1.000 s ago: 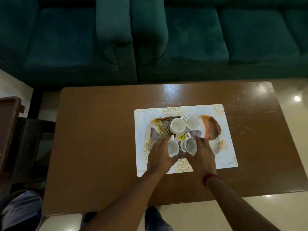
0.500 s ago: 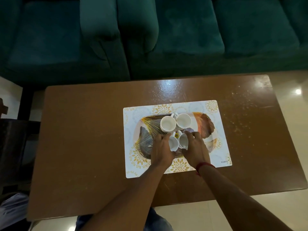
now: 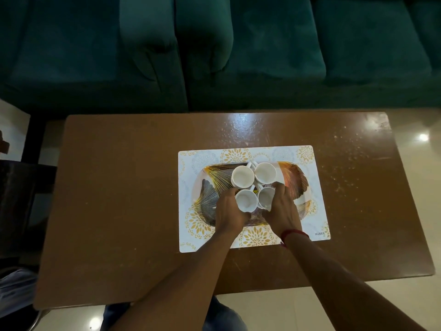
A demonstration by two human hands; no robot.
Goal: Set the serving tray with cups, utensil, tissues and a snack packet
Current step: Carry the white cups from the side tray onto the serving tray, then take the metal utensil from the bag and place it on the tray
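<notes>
An oval tray (image 3: 296, 177) with a gold and orange leaf pattern lies on a white floral placemat (image 3: 188, 235). Two white cups stand upright at its far side, one on the left (image 3: 242, 176) and one on the right (image 3: 265, 172). My left hand (image 3: 229, 211) grips the near left cup (image 3: 247, 200). My right hand (image 3: 282, 209) grips the near right cup (image 3: 265, 198), which tilts a little toward me. Both near cups are over the tray's middle, close against the far pair. No utensil, tissues or snack packet are in view.
The placemat lies on a brown wooden table (image 3: 119, 199). A dark green sofa (image 3: 214, 48) runs along the table's far side. A dark chair (image 3: 21, 187) stands at the left, and pale tiled floor (image 3: 424, 163) shows at the right.
The camera has shifted, so the table sits lower and more central in view. Both hands keep hold of the two near cups, which now stand closer to the far pair.
</notes>
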